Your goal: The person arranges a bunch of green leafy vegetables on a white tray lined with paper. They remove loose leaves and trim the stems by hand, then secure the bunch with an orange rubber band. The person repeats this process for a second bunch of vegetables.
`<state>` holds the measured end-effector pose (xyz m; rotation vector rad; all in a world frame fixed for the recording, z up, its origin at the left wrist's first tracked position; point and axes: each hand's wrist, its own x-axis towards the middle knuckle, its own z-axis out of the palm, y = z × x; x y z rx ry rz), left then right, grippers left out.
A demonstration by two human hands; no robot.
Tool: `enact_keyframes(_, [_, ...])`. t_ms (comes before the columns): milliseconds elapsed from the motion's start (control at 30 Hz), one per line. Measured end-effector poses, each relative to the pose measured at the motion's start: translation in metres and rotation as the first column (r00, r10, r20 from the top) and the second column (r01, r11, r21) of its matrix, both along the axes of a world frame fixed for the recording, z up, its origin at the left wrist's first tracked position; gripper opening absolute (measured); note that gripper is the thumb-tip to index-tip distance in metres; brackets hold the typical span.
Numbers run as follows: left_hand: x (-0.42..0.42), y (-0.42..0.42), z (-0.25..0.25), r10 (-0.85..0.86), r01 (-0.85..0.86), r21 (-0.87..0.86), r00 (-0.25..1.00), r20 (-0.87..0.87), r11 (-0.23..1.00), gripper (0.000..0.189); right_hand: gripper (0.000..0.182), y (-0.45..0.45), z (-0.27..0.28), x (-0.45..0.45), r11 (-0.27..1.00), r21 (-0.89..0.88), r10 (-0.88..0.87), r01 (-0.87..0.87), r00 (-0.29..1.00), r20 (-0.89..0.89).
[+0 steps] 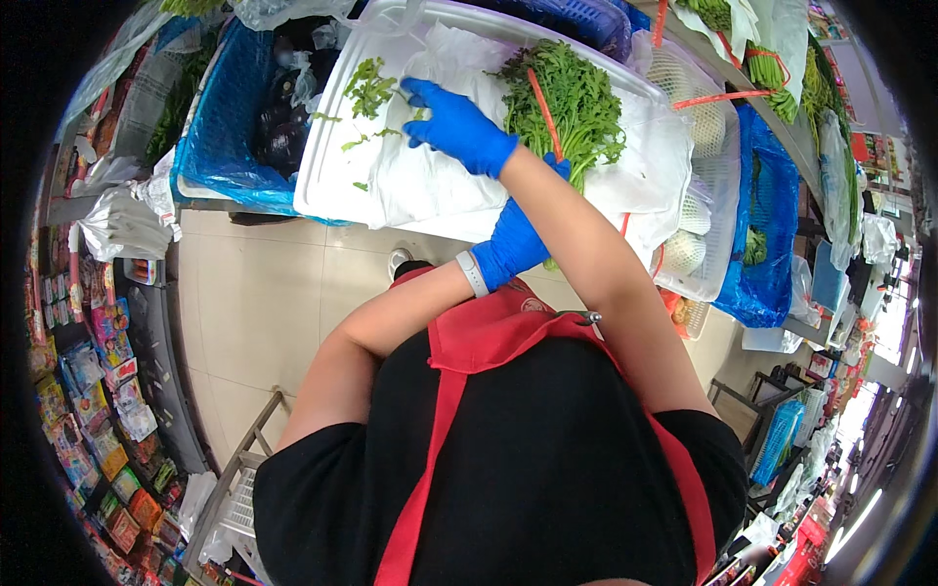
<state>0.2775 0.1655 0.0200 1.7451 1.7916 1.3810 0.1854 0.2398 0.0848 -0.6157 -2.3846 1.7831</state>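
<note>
My left hand (516, 242), in a blue glove, grips the stems of a leafy bunch of greens (564, 102). A strip of red tape (544, 110) runs across the leaves. Crossing over my left wrist, my right arm reaches left. My right hand (462, 128), also gloved in blue, has its fingers apart above a white plastic sheet (440, 187). Close to its fingertips lies a loose leafy sprig (368, 89); whether they touch its stem is unclear. Smaller leaf scraps (355, 143) are scattered on the white tray (322, 183) beneath.
Left of the tray, a blue-lined crate (212, 139) holds dark eggplants (282, 146). At right, a clear crate (722, 256) has pale vegetables in foam netting (685, 253). Tied greens (769, 80) sit on a metal-edged shelf above. A metal-framed rack (238, 469) stands behind me.
</note>
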Motion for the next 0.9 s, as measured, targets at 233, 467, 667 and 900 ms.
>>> enact_keyframes(233, [0.005,0.0,0.003,-0.021,0.024,0.024,0.994,-0.103,0.999,0.07,0.07,-0.005,0.005,0.026,0.968,0.231,0.099,-0.097,0.995,0.001])
enact_keyframes(467, [0.006,0.006,0.004,-0.106,0.075,0.083,0.868,0.485,0.994,0.063,0.037,0.03,0.007,0.167,0.85,-0.09,-0.525,0.519,0.825,-0.209])
enact_keyframes(667, [0.017,0.027,0.005,-0.326,0.219,0.243,0.554,0.766,0.945,0.075,0.034,0.037,-0.012,0.207,0.787,-0.049,-0.609,0.614,0.762,-0.221])
enact_keyframes(900, [-0.009,0.003,0.032,0.114,-0.213,0.138,0.85,0.513,0.967,0.069,0.059,0.026,-0.025,0.209,0.598,0.716,-0.389,0.36,0.912,-0.134])
